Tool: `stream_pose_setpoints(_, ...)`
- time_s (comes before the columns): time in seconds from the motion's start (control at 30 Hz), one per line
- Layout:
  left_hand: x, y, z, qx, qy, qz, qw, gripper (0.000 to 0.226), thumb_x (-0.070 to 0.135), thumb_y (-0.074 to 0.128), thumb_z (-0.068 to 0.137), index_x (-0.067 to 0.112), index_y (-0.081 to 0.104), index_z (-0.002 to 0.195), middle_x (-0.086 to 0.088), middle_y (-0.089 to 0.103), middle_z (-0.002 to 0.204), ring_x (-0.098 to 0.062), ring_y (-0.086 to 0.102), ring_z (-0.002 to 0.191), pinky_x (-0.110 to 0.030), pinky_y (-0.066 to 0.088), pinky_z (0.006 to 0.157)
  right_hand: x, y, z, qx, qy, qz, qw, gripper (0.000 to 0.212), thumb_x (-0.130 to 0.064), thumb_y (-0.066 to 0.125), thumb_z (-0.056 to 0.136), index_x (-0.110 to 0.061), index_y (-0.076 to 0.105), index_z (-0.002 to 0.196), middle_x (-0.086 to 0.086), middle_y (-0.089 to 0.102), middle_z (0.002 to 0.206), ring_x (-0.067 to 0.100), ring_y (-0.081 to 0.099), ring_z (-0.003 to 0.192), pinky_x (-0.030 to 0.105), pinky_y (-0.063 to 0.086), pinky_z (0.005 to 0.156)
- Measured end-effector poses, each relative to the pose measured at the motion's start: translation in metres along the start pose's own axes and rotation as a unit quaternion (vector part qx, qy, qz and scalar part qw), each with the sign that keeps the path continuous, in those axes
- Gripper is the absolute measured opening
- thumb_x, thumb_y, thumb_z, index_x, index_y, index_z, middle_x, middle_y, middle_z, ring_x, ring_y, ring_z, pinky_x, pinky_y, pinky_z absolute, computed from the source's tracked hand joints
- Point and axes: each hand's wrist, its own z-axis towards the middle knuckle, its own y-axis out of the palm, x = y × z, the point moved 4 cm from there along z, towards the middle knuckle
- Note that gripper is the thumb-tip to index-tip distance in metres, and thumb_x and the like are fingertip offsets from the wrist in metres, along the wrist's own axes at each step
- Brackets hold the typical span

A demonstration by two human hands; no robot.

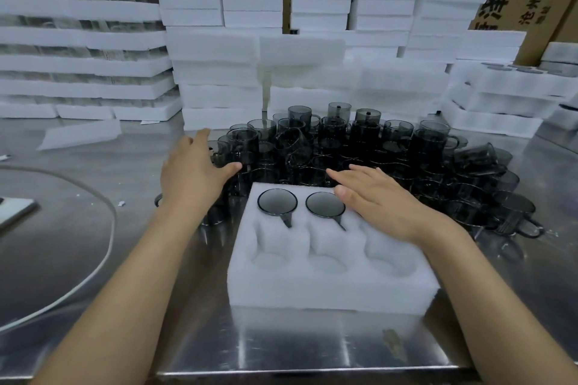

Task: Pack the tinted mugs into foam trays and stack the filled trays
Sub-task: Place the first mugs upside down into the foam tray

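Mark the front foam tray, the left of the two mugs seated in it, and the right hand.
foam tray [328, 291]: head view, bare front wall.
left seated mug [277, 201]: head view, middle of its round opening.
right hand [384, 200]: head view, back of the hand.

- a steel tabletop [312, 350] carried a foam tray [328, 287] at the front;
- tinted mugs [359, 147] crowded behind it;
- foam stacks [219, 81] stood at the back
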Motion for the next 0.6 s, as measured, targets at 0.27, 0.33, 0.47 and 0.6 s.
stream_pose_setpoints(0.27, 0.029, -0.029, -0.014, 0.127, 0.152, -0.199, 0.96, 0.077, 0.031, 0.08, 0.078, 0.022, 0.041, 0.144, 0.004, 0.044, 0.125, -0.014, 0.046, 0.121, -0.021, 0.035, 0.104, -0.001, -0.002, -0.001, 0.017, -0.011, 0.01, 1.0, 0.07, -0.066, 0.016, 0.086, -0.038, 0.021, 0.15, -0.014, 0.027, 0.155, 0.002, 0.011, 0.144, 0.036, 0.001, 0.121)
stream_pose_setpoints(0.33, 0.041, -0.036, -0.03, 0.121, 0.203, -0.254, 0.938, 0.086, 0.022, 0.084, 0.073, 0.024, 0.038, 0.146, 0.009, 0.046, 0.122, -0.007, 0.05, 0.118, -0.014, 0.035, 0.103, -0.007, -0.01, -0.006, 0.071, -0.029, 0.041, 0.996, 0.059, -0.053, 0.031, 0.095, -0.034, 0.022, 0.151, -0.009, 0.032, 0.153, 0.006, 0.018, 0.142, 0.037, 0.007, 0.122)
stream_pose_setpoints(0.47, 0.041, -0.048, -0.068, 0.118, 0.207, -0.293, 0.926, 0.099, 0.019, 0.088, 0.065, 0.042, 0.034, 0.145, 0.025, 0.053, 0.121, 0.006, 0.051, 0.113, -0.006, 0.035, 0.097, -0.035, -0.019, -0.039, 0.171, -0.096, 0.075, 0.978, 0.059, -0.041, 0.045, 0.096, -0.044, 0.019, 0.149, -0.025, 0.037, 0.143, 0.004, 0.043, 0.127, 0.012, 0.026, 0.109)
stream_pose_setpoints(0.6, 0.042, -0.056, -0.111, 0.115, 0.183, -0.304, 0.928, 0.093, 0.035, 0.085, 0.061, 0.048, 0.039, 0.141, 0.025, 0.054, 0.119, 0.009, 0.052, 0.114, -0.003, 0.036, 0.092, -0.083, -0.011, -0.07, 0.174, -0.143, 0.274, 0.935, 0.055, -0.047, 0.049, 0.093, -0.05, 0.029, 0.144, -0.031, 0.043, 0.136, -0.004, 0.049, 0.122, 0.01, 0.041, 0.097)
